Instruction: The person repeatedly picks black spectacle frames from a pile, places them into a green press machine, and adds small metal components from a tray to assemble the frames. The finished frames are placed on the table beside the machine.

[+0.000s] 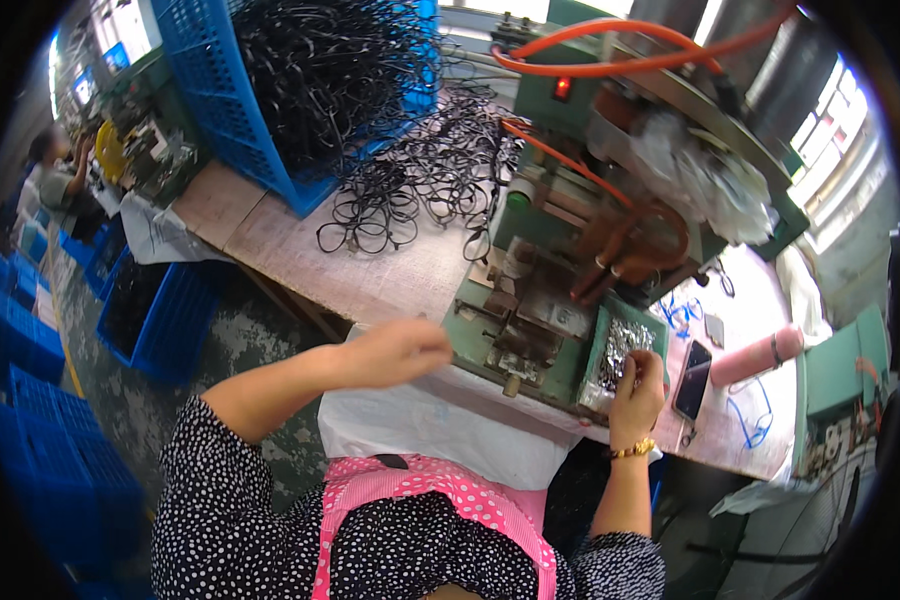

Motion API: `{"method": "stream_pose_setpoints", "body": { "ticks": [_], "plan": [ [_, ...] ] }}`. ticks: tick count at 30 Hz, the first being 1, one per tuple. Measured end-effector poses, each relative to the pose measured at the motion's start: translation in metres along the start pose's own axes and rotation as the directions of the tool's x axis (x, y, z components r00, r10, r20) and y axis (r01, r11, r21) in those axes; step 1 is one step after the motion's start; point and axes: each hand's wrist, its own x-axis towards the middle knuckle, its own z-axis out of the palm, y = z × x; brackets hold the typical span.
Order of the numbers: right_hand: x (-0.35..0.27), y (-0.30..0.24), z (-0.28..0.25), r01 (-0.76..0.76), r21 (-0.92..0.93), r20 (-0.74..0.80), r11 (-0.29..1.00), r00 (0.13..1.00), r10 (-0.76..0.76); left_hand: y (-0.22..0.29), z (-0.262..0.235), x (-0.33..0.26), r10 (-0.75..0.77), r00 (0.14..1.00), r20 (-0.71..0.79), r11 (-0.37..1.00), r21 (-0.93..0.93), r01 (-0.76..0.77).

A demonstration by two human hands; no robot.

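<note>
The right hand (638, 385) rests at the 6 o'clock edge of a green tray of small shiny metal parts (622, 347), fingers curled into them. At 9 o'clock of the green bench machine (530, 320), the left hand (400, 352) hovers loosely closed; whether it holds anything cannot be told.

A blue plastic crate (232, 95) lies tipped on the counter (300, 250), black wire loops (410, 180) spilling from it. Orange hoses (610, 45) arch over the machine at the back. A dark phone (692, 379) lies beside a pink roll (756, 357). More blue crates (30, 420) stand stacked on the floor at left, where another person (55, 180) sits at a far bench.
</note>
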Motion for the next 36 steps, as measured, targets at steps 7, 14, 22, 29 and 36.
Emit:
{"method": "stream_pose_setpoints", "body": {
  "ticks": [7, 14, 22, 29, 36],
  "plan": [
    [-0.014, -0.003, 0.026, -0.1, 0.337, -0.186, 0.936, 0.968, 0.171, -0.078, 0.0, 0.108, -0.049, 0.876, -0.479, 0.998, -0.048, 0.029],
    [-0.017, -0.002, 0.028, -0.154, 0.374, -0.171, 0.914, 0.958, 0.231, -0.121, 0.005, 0.168, 0.197, 0.763, -0.615, 0.945, 0.325, 0.019],
    [-0.009, -0.01, 0.025, -0.012, 0.222, -0.245, 0.975, 0.967, 0.067, -0.103, -0.038, 0.156, 0.42, 0.654, -0.63, 0.845, 0.533, -0.03],
    [-0.012, -0.011, 0.012, -0.019, 0.297, -0.234, 0.955, 0.968, 0.093, -0.085, -0.031, 0.084, 0.136, 0.71, -0.691, 0.988, 0.145, -0.048],
    [0.001, -0.031, 0.0, -0.01, 0.427, -0.232, 0.904, 0.965, 0.12, -0.079, -0.02, 0.055, -0.185, 0.751, -0.633, 0.959, -0.284, -0.003]
  ]
}}
